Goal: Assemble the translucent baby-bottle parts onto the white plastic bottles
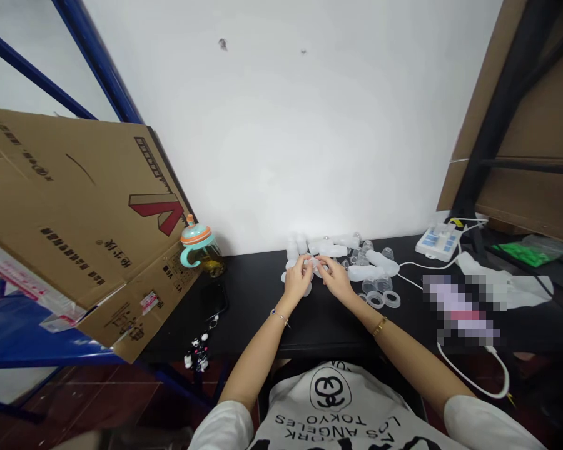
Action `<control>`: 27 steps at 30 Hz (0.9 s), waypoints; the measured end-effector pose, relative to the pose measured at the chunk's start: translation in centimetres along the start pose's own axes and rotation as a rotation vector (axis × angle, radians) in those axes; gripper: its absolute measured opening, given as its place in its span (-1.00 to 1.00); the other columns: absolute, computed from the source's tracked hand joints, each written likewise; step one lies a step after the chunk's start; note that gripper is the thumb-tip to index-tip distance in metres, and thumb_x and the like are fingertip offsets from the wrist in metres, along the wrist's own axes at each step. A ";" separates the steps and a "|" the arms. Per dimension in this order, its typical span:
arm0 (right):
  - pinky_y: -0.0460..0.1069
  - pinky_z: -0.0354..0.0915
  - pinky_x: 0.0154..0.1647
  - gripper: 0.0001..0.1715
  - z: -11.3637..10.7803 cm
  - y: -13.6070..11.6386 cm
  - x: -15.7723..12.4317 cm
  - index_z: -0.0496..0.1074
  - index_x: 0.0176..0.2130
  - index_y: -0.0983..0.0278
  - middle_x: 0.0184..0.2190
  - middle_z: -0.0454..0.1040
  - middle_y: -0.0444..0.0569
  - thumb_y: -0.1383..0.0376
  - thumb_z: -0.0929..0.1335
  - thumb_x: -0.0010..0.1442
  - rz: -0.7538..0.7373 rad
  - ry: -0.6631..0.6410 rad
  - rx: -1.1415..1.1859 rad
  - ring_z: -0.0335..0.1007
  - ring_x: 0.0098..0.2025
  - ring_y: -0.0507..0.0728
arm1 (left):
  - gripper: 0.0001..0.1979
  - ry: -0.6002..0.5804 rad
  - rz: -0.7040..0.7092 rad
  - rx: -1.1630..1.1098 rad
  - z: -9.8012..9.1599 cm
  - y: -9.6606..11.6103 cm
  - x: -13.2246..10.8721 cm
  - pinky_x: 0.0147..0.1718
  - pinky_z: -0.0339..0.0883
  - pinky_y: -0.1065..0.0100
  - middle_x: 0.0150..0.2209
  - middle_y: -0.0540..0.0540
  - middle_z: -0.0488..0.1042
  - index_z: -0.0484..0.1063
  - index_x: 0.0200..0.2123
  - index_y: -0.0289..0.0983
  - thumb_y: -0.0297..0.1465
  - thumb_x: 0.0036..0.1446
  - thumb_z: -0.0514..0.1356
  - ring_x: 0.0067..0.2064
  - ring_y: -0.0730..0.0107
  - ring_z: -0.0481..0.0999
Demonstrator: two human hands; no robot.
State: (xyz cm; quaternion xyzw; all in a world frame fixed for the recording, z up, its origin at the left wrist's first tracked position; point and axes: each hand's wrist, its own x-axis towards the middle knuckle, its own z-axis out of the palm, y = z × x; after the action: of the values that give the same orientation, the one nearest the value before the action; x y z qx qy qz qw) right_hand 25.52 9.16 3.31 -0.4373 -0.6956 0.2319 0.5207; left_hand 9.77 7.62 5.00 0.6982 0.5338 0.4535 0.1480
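My left hand and my right hand meet over the black table. Between their fingertips is a small translucent plastic piece, partly covered by the fingers; both hands are closed on it. Behind and left of them sit whitish translucent pieces. To the right lie long frosted plastic bags or sleeves, whose exact kind is unclear. Clear domed caps and several clear rings rest beside my right hand.
A jug with a teal handle and a dark phone are on the left, by a large cardboard box. On the right are a white power strip, cables, a blurred purple item and a white sheet.
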 end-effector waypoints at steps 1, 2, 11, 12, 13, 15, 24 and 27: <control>0.00 0.37 -0.41 -0.52 0.0 0.0 0.0 0.52 0.04 0.25 -0.14 0.60 0.03 0.06 0.26 0.30 -0.004 0.001 -0.008 0.38 -0.56 0.05 | -0.68 0.005 -0.006 0.021 0.0 0.1 0.0 -0.36 0.24 0.38 -0.43 0.00 0.59 0.48 0.01 -0.18 -0.18 0.34 0.08 -0.43 0.33 0.54; 0.00 0.37 -0.40 -0.52 0.0 0.0 0.0 0.52 0.04 0.24 -0.14 0.60 0.03 0.06 0.25 0.31 -0.008 0.001 -0.015 0.38 -0.56 0.05 | -0.69 0.007 -0.012 0.033 0.0 0.1 0.0 -0.35 0.24 0.38 -0.41 -0.01 0.60 0.48 -0.01 -0.18 -0.17 0.33 0.09 -0.42 0.33 0.55; -0.02 0.33 -0.42 -0.55 0.0 -0.2 0.0 0.54 0.00 0.24 -0.20 0.60 -0.02 0.08 0.27 0.28 -0.031 -0.003 -0.013 0.35 -0.56 0.04 | -0.73 0.016 -0.010 0.063 0.0 0.3 0.0 -0.36 0.23 0.39 -0.52 0.03 0.55 0.50 -0.07 -0.18 -0.21 0.33 0.08 -0.43 0.32 0.56; -0.03 0.32 -0.44 -0.56 0.0 -0.2 0.0 0.54 0.00 0.24 -0.22 0.60 -0.03 0.09 0.27 0.28 -0.025 -0.008 -0.013 0.34 -0.57 0.04 | -0.73 0.016 -0.010 0.058 0.0 0.3 -0.1 -0.35 0.24 0.38 -0.51 0.03 0.56 0.49 -0.07 -0.18 -0.22 0.33 0.08 -0.41 0.31 0.57; -0.03 0.30 -0.46 -0.56 0.0 -0.2 -0.1 0.54 0.01 0.24 -0.25 0.60 -0.04 0.09 0.27 0.27 -0.015 -0.016 -0.012 0.34 -0.58 0.04 | -0.73 0.016 -0.008 0.054 0.0 0.3 -0.1 -0.33 0.25 0.38 -0.50 0.02 0.57 0.49 -0.06 -0.19 -0.23 0.32 0.08 -0.40 0.31 0.58; -0.04 0.28 -0.48 -0.55 0.0 -0.3 -0.1 0.53 0.02 0.24 -0.35 0.59 -0.06 0.10 0.27 0.27 0.009 -0.039 -0.007 0.34 -0.59 0.05 | -0.74 0.015 -0.002 0.048 0.0 0.3 -0.1 -0.32 0.26 0.38 -0.49 0.02 0.58 0.48 -0.07 -0.19 -0.24 0.32 0.08 -0.39 0.30 0.59; -0.03 0.29 -0.45 -0.60 0.0 0.0 -0.1 0.50 -0.07 0.26 -0.52 0.50 -0.12 0.11 0.26 0.25 0.020 -0.036 -0.012 0.36 -0.58 0.08 | -0.81 -0.016 0.049 0.039 0.0 0.4 -0.2 -0.36 0.23 0.41 -0.53 0.06 0.54 0.45 -0.10 -0.18 -0.31 0.28 0.11 -0.44 0.34 0.55; -0.03 0.28 -0.44 -0.62 0.1 0.2 0.0 0.50 -0.10 0.25 -0.51 0.49 -0.12 0.12 0.26 0.24 0.005 -0.028 -0.024 0.38 -0.56 0.09 | -0.83 -0.020 0.050 0.037 0.0 0.4 -0.2 -0.38 0.21 0.42 -0.53 0.07 0.54 0.44 -0.12 -0.17 -0.30 0.28 0.11 -0.45 0.35 0.54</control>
State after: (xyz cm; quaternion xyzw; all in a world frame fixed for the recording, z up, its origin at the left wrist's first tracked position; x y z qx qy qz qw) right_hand 25.49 9.21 3.14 -0.4421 -0.7043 0.2309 0.5051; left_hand 10.02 7.23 5.21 0.7184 0.5230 0.4402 0.1287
